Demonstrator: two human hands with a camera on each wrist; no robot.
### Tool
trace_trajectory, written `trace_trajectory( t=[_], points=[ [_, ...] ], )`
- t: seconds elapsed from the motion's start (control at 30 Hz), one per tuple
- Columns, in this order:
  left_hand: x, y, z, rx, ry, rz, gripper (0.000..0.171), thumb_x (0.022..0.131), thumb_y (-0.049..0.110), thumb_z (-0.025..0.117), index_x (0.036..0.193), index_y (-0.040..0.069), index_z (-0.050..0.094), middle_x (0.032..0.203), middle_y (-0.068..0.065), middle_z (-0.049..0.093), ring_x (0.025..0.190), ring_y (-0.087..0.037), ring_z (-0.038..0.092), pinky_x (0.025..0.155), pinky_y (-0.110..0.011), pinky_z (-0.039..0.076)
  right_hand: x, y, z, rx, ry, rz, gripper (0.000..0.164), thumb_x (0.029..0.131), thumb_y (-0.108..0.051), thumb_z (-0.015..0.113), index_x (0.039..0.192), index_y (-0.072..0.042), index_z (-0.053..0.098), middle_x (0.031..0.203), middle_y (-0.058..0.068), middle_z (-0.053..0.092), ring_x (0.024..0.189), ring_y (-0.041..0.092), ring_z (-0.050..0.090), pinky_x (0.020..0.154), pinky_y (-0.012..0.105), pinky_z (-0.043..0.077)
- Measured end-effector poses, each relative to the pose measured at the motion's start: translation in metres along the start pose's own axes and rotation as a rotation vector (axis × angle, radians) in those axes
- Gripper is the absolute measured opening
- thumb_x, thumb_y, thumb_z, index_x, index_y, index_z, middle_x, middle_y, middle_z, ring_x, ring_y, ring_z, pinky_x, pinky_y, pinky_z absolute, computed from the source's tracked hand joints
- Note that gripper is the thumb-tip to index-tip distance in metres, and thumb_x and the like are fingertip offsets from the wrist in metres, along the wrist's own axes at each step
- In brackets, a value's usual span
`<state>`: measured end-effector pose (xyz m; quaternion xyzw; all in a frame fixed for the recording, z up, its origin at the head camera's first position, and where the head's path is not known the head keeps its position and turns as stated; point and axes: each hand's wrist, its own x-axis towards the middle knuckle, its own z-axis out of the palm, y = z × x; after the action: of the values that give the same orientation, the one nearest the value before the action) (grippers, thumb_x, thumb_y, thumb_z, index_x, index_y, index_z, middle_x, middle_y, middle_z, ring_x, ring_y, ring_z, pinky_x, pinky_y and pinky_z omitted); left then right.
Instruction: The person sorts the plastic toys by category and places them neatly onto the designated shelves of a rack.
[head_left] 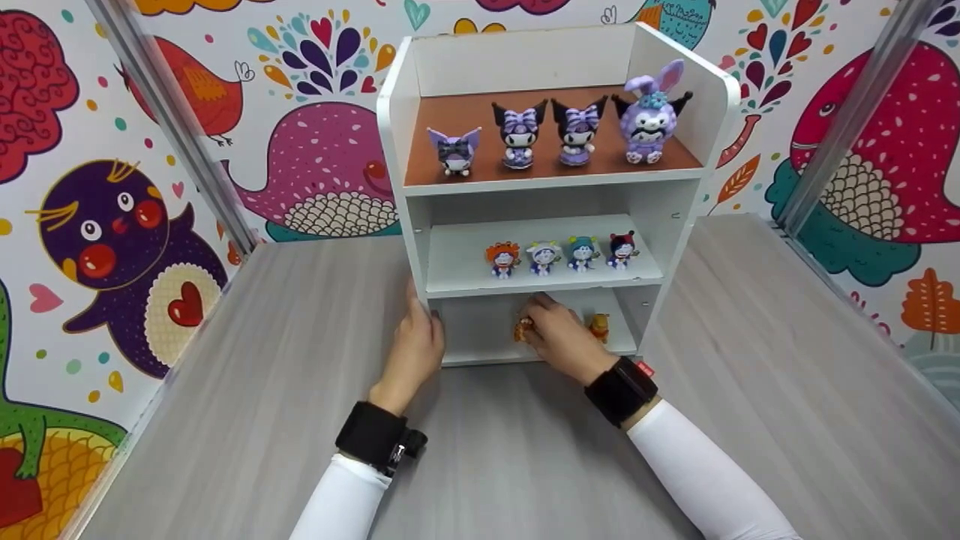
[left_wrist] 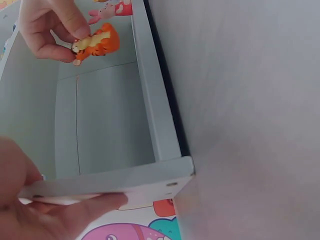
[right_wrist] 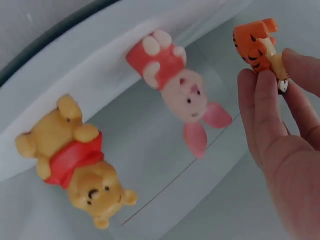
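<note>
A white three-level shelf unit [head_left: 420, 240] stands on the table, and my left hand [head_left: 412, 345] holds its left side panel [left_wrist: 110, 176] near the bottom. Inside the lowest level, my right hand [head_left: 561, 336] pinches a small orange tiger figurine [right_wrist: 254, 46] between thumb and fingers, apart from the shelf floor in the left wrist view. To its right sit a pink piglet figurine [right_wrist: 172, 77] and a yellow bear figurine in a red shirt [right_wrist: 75, 157]. From the head, the right hand hides the piglet.
Four-figure rows aside, the middle level holds several small blue-bodied figurines [head_left: 544, 257]. Several purple figurines [head_left: 518, 135] stand on the brown top level [head_left: 480, 112]. Grey wood-grain table [head_left: 315, 315] surrounds the unit, with patterned walls [head_left: 315, 165] behind.
</note>
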<state>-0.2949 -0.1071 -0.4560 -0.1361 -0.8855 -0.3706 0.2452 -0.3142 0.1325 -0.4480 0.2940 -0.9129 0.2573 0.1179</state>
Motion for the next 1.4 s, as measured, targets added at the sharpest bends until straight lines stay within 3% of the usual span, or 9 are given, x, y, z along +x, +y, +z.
trace_trajectory(
  t=[0.23, 0.73, 1.17, 1.4],
  points=[
    [0.0, 0.0015, 0.0, -0.018, 0.012, 0.011, 0.065, 0.097, -0.005, 0.047, 0.152, -0.014, 0.013, 0.135, -0.043, 0.051, 0.103, -0.048, 0.067, 0.081, -0.054, 0.056, -0.0015, -0.0003, 0.0061, -0.029, -0.029, -0.005, 0.022, 0.09, 0.004, 0.066, 0.111, 0.001, 0.068, 0.116, 0.014, 0.067, 0.108, 0.032, 0.066, 0.092, 0.043, 0.055],
    [0.001, 0.0012, 0.0007, -0.026, 0.017, 0.016, 0.065, 0.097, -0.005, 0.046, 0.152, -0.012, 0.012, 0.134, -0.043, 0.051, 0.104, -0.051, 0.066, 0.083, -0.055, 0.056, -0.0012, 0.0005, 0.0083, -0.017, -0.016, 0.019, 0.019, 0.089, 0.009, 0.065, 0.105, 0.001, 0.069, 0.112, 0.014, 0.069, 0.102, 0.03, 0.068, 0.086, 0.041, 0.057],
    [0.0006, 0.0024, 0.0, -0.009, 0.02, 0.003, 0.063, 0.098, -0.003, 0.045, 0.152, -0.012, 0.015, 0.124, -0.043, 0.058, 0.094, -0.049, 0.069, 0.074, -0.055, 0.056, -0.0022, 0.0001, 0.0099, -0.077, -0.01, -0.012, 0.027, 0.086, 0.006, 0.071, 0.112, 0.0, 0.069, 0.111, 0.012, 0.069, 0.102, 0.029, 0.068, 0.088, 0.042, 0.056],
    [0.0002, 0.0021, -0.0004, -0.013, 0.015, -0.004, 0.064, 0.098, -0.003, 0.045, 0.153, -0.011, 0.014, 0.128, -0.043, 0.056, 0.098, -0.049, 0.069, 0.077, -0.055, 0.056, -0.0018, -0.0011, 0.0094, -0.088, -0.024, -0.006, 0.027, 0.086, 0.004, 0.072, 0.113, -0.001, 0.069, 0.112, 0.012, 0.069, 0.103, 0.03, 0.068, 0.089, 0.043, 0.056]
  ],
)
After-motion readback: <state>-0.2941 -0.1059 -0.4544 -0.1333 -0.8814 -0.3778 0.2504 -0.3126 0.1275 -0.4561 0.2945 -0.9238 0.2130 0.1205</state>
